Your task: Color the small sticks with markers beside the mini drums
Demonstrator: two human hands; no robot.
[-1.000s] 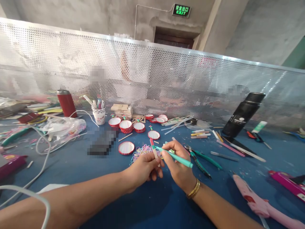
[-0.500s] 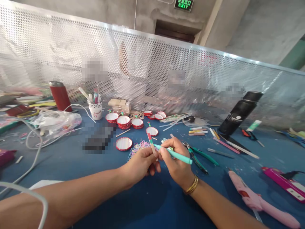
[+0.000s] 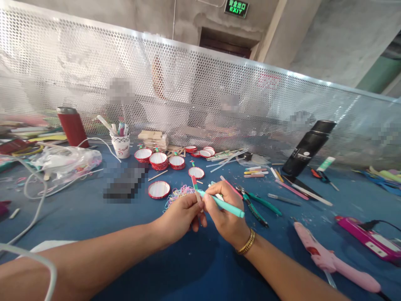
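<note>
Pinching a flat, red-and-green-tipped wooden stick (image 3: pixel 197 195) by its lower part above the blue tabletop (image 3: pixel 188 271), left hand (image 3: pixel 180 215) seemingly leaves the coloured end (image 3: pixel 194 182) clear for the slim turquoise marker (image 3: pixel 228 206) right hand (image 3: pixel 228 219) grips pen-style.

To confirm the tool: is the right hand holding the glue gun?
No, the right hand holds a teal marker; the glue gun lies on the table.

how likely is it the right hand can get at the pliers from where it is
Probably yes: the pliers lie close beside the right hand, with nothing seen covering their handles. It holds the turquoise pen, though, so it would likely have to put that down first.
</note>
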